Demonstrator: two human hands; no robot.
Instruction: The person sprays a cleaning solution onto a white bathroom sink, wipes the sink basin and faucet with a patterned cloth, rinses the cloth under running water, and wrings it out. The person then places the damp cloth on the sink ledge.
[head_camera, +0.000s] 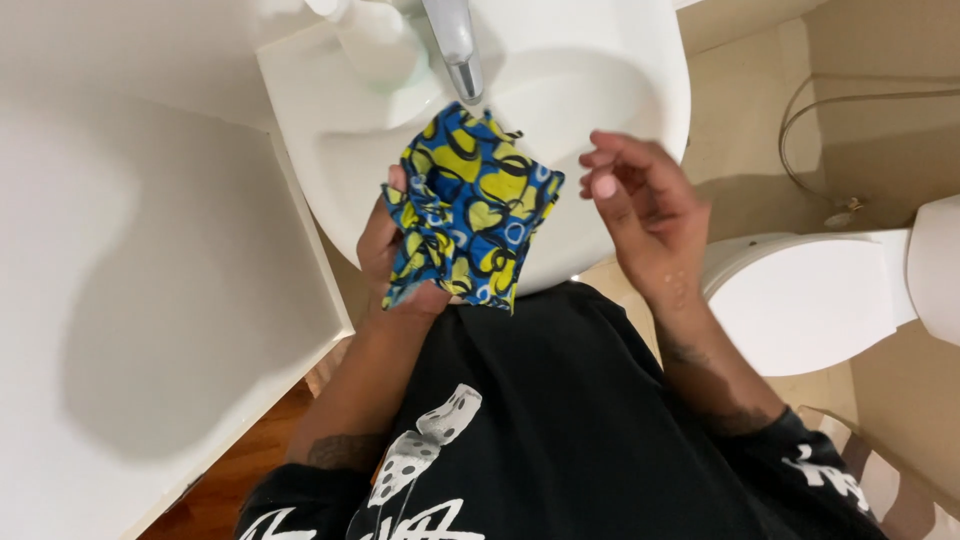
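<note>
My left hand (385, 250) holds a blue, yellow and black patterned cloth (470, 205) over the white sink (590, 110), just below the chrome faucet (455, 45). The cloth drapes over my fingers and hides most of the hand. My right hand (640, 205) hovers to the right of the cloth with its fingers loosely apart and nothing in it. The right hand does not touch the cloth.
A white countertop (150, 260) fills the left side. A white soap dispenser (375, 40) stands by the faucet. A white toilet with its lid shut (810, 300) sits at the right, with a cord (800, 130) on the beige floor behind it.
</note>
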